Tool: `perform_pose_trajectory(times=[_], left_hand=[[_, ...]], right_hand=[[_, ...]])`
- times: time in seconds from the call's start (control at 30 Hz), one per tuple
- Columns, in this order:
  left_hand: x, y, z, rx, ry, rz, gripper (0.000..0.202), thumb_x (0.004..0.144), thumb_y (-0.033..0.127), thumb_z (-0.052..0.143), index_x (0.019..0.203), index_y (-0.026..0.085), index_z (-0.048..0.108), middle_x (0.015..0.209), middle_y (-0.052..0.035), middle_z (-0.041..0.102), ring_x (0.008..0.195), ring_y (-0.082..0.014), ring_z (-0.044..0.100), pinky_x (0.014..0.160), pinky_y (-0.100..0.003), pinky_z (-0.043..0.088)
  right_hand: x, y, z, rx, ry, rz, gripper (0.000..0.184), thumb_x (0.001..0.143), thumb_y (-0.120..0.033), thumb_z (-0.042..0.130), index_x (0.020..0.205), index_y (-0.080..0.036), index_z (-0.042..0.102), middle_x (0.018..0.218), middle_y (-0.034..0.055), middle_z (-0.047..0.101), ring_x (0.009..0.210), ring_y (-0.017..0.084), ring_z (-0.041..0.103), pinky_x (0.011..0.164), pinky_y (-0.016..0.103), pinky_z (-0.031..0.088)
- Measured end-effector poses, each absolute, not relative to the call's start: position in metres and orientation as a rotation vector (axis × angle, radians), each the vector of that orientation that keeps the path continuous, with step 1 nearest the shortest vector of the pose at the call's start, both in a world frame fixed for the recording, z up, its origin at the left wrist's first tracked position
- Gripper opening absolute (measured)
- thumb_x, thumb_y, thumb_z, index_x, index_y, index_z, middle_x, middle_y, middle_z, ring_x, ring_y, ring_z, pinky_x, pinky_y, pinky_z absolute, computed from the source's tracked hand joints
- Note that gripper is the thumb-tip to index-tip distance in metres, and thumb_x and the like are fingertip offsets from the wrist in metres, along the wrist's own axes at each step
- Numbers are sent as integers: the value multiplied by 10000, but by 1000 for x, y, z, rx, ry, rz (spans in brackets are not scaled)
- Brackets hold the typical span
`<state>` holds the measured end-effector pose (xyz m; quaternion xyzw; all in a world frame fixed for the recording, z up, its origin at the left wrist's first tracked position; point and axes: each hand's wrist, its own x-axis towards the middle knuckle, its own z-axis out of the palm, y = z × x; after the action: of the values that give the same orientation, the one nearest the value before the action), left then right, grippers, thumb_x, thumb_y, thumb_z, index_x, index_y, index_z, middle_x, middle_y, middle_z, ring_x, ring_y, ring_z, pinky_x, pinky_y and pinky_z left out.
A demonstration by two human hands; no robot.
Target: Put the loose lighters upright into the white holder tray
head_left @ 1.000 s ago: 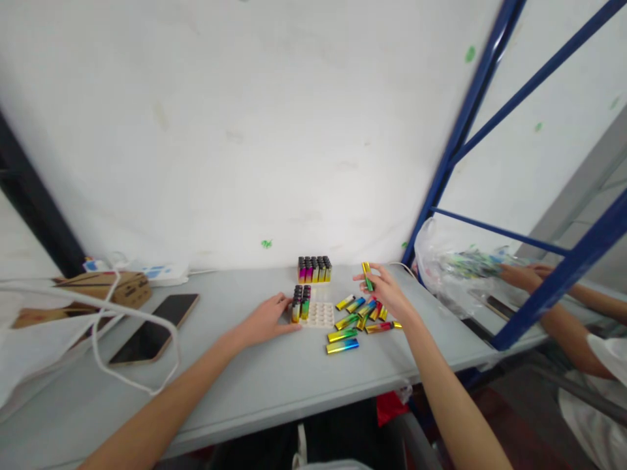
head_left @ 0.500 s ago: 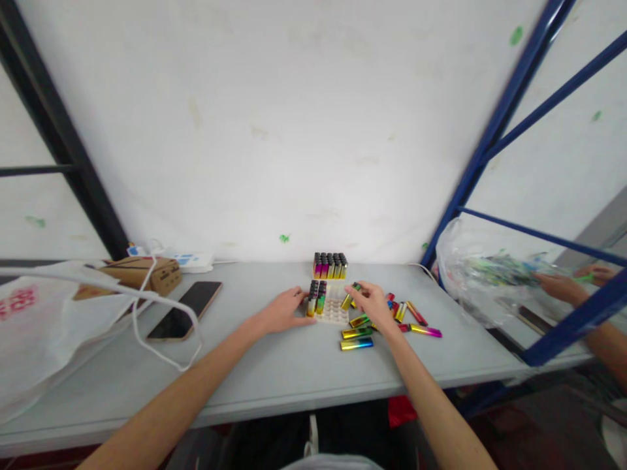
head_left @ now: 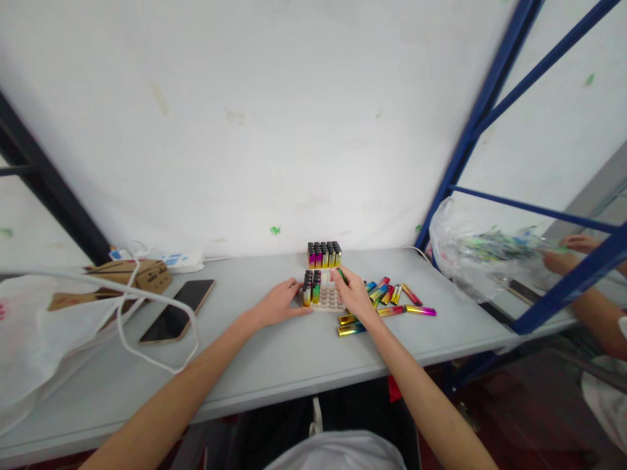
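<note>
A white tray (head_left: pixel 329 301) with round sockets sits on the table, its left columns filled with upright, black-topped lighters (head_left: pixel 311 287). My left hand (head_left: pixel 281 301) holds the tray's left side, thumb at the front corner and fingers farther back. Over the tray's right part, my right hand (head_left: pixel 353 292) pinches a green-tinted lighter (head_left: pixel 343 277), mostly covered by the fingers. Right of the tray lies a loose pile of shiny multicoloured lighters (head_left: pixel 396 295). Behind the tray stands a block of upright lighters (head_left: pixel 324 254) with black tops.
At left lie a phone (head_left: pixel 179 311), a white cable (head_left: pixel 189 352), a cardboard box (head_left: pixel 147 277), a power strip (head_left: pixel 189 261) and a white plastic bag (head_left: pixel 39 346). A blue metal frame (head_left: pixel 470 143) rises at right. Beyond it are a clear bag (head_left: pixel 455 254) and another person's hands (head_left: pixel 563 261).
My right hand has moved left and inward over the tray with the lighter. My left hand stays at the tray's left side. The view has shifted slightly.
</note>
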<state>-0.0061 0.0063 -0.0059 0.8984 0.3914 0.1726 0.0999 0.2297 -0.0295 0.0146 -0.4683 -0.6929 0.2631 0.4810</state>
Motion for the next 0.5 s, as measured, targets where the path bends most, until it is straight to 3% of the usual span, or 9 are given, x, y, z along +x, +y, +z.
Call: perform_pose_trajectory(times=[0.07,0.2,0.33,0.5], left_hand=[[-6,5,-5,2643,1154,519,520,856,664,636,1032,175,629,992,-79,580,895,-259,601,829,-370,503],[-6,5,-4,2637,1161,514,521,854,661,639,1038,174,629,998,-78,579,888,-258,604,824,-369,502],[-7,7,-6,2628,1147,525,515,844,653,655,1025,172,633,986,-77,578,894,-261,604,822,-365,502],[-7,7,-6,2621,1149,533,521,843,661,650,1025,174,633,986,-80,581,888,-265,602,825,-378,508]], right_hand=[[229,-31,14,-1204,-1674,467,459,983,-579,410,714,-214,481,634,-27,462,622,142,448,596,254,342],[229,-27,11,-1362,-1588,358,452,901,-488,470,566,-224,321,545,-46,287,559,116,319,549,273,218],[229,-25,8,-1369,-1579,355,354,846,-412,463,569,-218,358,548,-48,308,559,112,334,555,271,217],[228,-25,8,-1331,-1632,331,413,902,-487,447,600,-211,392,560,-49,352,581,116,348,574,268,233]])
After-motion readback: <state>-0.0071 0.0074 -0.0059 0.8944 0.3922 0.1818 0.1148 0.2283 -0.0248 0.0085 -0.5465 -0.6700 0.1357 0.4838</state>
